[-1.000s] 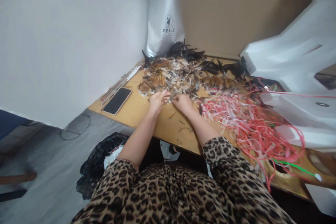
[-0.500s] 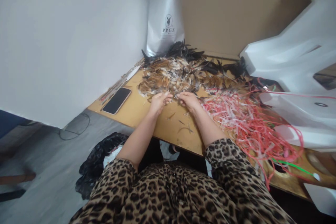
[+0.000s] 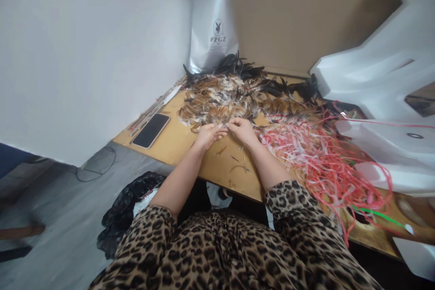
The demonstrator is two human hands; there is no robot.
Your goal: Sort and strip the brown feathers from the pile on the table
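Note:
My left hand (image 3: 210, 135) is closed in a pinch just in front of a pile of feathers (image 3: 217, 99), which are brown, cream and black. Fingertip to fingertip with it, my right hand (image 3: 242, 130) pinches too. Between them shows a small pale and dark bit that looks like a feather's end; most of it is hidden by the fingers. A few loose feather scraps (image 3: 240, 166) lie on the tabletop below my hands.
A tangle of pink and red ribbon strips (image 3: 326, 172) covers the right side of the wooden table (image 3: 180, 145). On the left lies a phone (image 3: 151, 130). Behind the pile stands a white bag (image 3: 214, 27). White moulded pieces (image 3: 370, 72) rise at right; a black plastic bag (image 3: 129, 208) sits on the floor.
My two hands have come together, so their fingertips now meet where there was a small gap. The pile, phone and ribbons have not moved.

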